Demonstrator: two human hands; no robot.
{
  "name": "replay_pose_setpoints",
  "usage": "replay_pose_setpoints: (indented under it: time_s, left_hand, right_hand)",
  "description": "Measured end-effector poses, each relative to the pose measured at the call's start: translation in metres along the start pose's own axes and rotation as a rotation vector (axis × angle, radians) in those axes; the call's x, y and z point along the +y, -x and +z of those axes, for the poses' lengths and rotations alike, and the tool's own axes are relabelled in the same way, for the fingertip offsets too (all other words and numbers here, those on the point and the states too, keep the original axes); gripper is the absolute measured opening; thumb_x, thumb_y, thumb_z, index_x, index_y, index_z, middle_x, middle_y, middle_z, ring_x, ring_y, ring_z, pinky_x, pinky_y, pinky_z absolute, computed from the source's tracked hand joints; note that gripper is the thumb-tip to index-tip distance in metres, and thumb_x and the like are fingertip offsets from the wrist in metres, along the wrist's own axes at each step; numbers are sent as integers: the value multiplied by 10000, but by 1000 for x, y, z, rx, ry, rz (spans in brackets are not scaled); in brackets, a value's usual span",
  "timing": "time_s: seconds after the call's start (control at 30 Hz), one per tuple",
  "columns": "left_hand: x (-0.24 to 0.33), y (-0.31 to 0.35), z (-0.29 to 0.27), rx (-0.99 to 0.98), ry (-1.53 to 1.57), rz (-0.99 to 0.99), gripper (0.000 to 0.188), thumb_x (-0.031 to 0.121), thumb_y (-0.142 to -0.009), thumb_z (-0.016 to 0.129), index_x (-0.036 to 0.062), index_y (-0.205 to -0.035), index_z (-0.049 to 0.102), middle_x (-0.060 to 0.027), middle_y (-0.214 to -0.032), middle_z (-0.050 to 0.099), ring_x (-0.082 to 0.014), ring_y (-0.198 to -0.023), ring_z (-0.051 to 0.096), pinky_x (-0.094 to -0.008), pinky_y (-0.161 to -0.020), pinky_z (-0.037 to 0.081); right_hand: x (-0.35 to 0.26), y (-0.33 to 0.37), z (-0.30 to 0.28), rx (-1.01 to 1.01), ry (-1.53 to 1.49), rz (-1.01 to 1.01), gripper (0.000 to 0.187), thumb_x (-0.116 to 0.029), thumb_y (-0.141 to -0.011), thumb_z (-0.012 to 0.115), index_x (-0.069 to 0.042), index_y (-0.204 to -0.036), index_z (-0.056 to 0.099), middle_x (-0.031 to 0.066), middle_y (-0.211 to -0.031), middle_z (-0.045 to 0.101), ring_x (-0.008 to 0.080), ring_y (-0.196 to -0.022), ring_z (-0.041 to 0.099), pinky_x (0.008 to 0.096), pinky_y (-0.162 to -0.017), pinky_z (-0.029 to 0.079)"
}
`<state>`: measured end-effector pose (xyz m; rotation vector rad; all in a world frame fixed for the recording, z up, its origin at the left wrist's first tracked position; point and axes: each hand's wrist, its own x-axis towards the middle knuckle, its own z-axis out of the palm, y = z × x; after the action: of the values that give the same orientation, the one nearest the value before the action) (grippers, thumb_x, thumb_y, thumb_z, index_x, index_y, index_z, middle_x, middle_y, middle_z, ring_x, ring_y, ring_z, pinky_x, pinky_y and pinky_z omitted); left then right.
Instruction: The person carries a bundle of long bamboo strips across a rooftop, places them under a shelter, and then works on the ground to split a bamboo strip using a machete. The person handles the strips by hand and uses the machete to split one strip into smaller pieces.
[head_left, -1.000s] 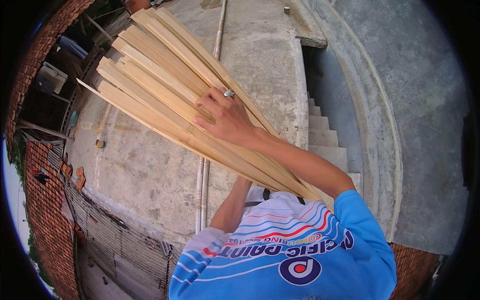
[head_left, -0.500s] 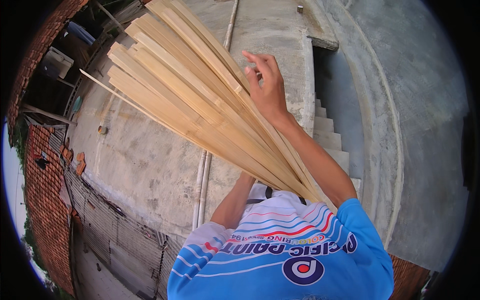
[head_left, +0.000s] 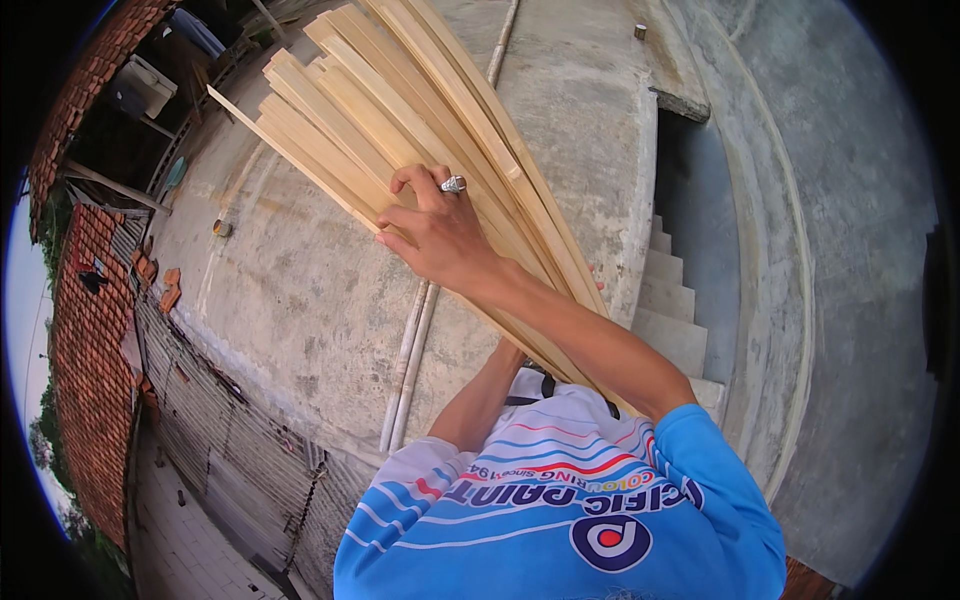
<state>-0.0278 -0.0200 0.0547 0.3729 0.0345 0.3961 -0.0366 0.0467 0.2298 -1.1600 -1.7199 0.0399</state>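
A fanned bundle of long pale bamboo slats (head_left: pixel 340 120) slants from my waist toward the far left. Across its upper face lies my right hand (head_left: pixel 440 225), a ring on one finger. Its fingers are bent, with thumb and forefinger closed at the bundle's left edge on the outermost slats. My left hand (head_left: pixel 598 279) is mostly hidden beneath the bundle. Only its fingertips show, curled up at the right edge, while the forearm passes under from the left. The slats' near ends gather against my blue and white shirt (head_left: pixel 480 530).
Below spreads a stained concrete surface (head_left: pixel 290 270) with long pale pipes (head_left: pixel 408 370) across it. To the right, concrete steps (head_left: pixel 665 290) descend through an opening beside a grey wall (head_left: pixel 850 300). Tiled roofs (head_left: pixel 90 370) and corrugated sheets (head_left: pixel 230 410) border the left; a small can (head_left: pixel 222 228) stands there.
My right hand has swung left from above the bundle's right side and come down onto the slats, closing at their left edge. The fan looks narrower and has shifted slightly right.
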Motion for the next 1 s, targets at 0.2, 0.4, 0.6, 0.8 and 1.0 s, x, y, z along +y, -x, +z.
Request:
replay_pose_setpoints:
  time_s: [0.2, 0.4, 0.6, 0.8, 1.0]
  left_hand:
    - [-1, -3, -6, -11, 101, -13, 768, 657, -985, 330, 196, -1580, 176, -140, -1564, 328, -440, -1409, 335, -676, -1108, 325]
    - [-2, -6, -7, -39, 96, -12, 753, 637, -994, 334, 185, -1577, 183, -139, -1565, 325, -438, -1413, 332, -665, -1113, 330]
    - [-3, -10, -26, -49, 109, 16, 734, 605, -1007, 343, 163, -1573, 190, -140, -1568, 319, -433, -1415, 332, -649, -1118, 338]
    - [-11, -15, -41, -50, 107, 18, 707, 556, -1025, 352, 125, -1566, 202, -153, -1564, 322, -419, -1417, 337, -613, -1126, 355]
    - [-16, -13, -39, 7, 70, -54, 671, 481, -1051, 349, 48, -1549, 227, -217, -1525, 363, -366, -1419, 362, -504, -1141, 386]
  right_hand:
    - [6, 6, 3, -55, 135, -21, 129, -160, -855, 703, -52, -833, 636, 89, -1072, 502, 286, -1021, 441, 449, -877, 367]
    - [6, 15, -9, -52, 125, 15, 125, -148, -858, 686, -49, -856, 609, 88, -1058, 502, 288, -1006, 462, 437, -862, 382]
    - [19, 51, -19, -125, 51, 108, 132, -137, -834, 736, -62, -806, 632, 78, -999, 517, 288, -960, 463, 432, -865, 379]
    - [17, 80, -36, -103, -87, 272, 149, -180, -851, 734, -60, -818, 653, 76, -866, 563, 261, -780, 586, 373, -677, 473]
    - [30, 123, -31, 8, 56, 141, 142, -182, -861, 719, -64, -812, 657, 60, -812, 604, 260, -691, 617, 363, -630, 495]
